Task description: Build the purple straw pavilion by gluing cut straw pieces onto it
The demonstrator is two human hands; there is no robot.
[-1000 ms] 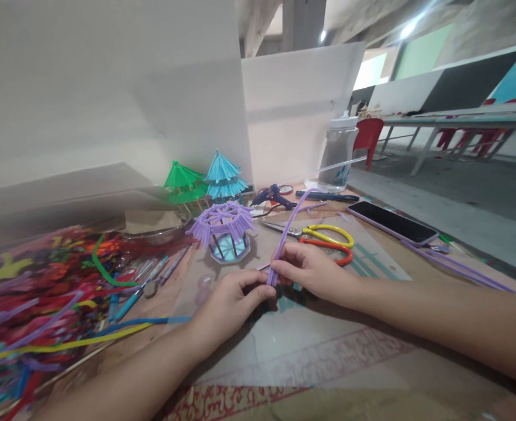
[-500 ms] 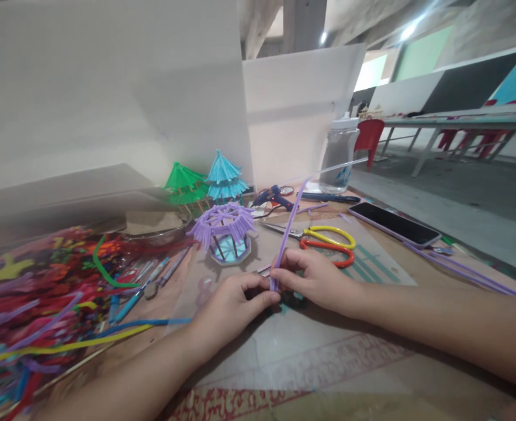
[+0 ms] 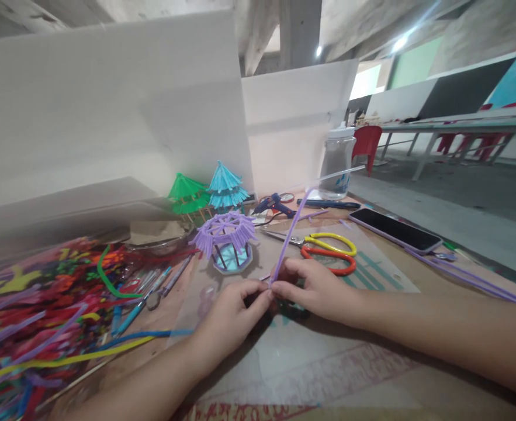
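A long purple pipe cleaner rises from between my fingertips and bends to the right near its top. My left hand pinches its lower end, and my right hand grips it just beside, fingertips nearly touching. Behind my hands stands a small pavilion model with a purple fringed roof and a pale blue base. Scissors with yellow and orange handles lie just beyond my right hand. A translucent sheet is spread beneath both hands.
Pipe cleaners in many colours are heaped at left. Green and blue roofed models stand at the back, near a glue gun. A water bottle and a phone are at right.
Both hands have drawn slightly closer together at the pipe cleaner's lower end. The whole view has shifted slightly, with the table things now lower in the picture.
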